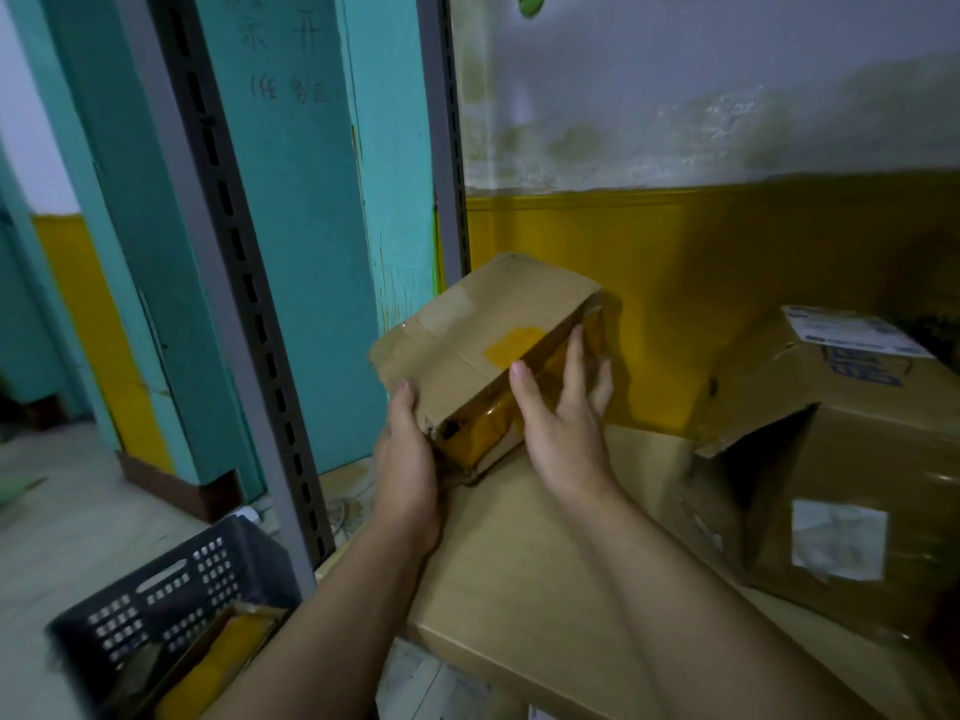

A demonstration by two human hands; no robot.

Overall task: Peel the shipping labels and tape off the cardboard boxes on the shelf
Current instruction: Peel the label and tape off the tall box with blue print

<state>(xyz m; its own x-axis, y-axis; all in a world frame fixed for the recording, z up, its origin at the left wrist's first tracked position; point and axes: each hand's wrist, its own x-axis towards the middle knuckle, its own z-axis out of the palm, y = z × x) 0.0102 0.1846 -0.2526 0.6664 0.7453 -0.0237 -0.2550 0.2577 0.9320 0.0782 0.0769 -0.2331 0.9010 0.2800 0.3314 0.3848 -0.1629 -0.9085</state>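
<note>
A small cardboard box (467, 330) stands tilted on the shelf board (545, 563), one edge raised. A yellow tape patch (514, 344) sits on its top face, and glossy yellow-brown tape (488, 423) wraps its near side. My left hand (408, 459) grips the box's near left corner, thumb on the top face. My right hand (563, 413) lies with straight fingers against the taped right side. Further right stands a larger torn box (852, 459) with a white label (839, 537) on its front and another label (852, 332) on top.
Grey slotted shelf posts (249, 304) rise at the left, in front of a teal door frame. A dark plastic crate (171, 605) sits on the floor at lower left and holds a yellow-taped cardboard piece. A yellow and white wall runs behind the shelf.
</note>
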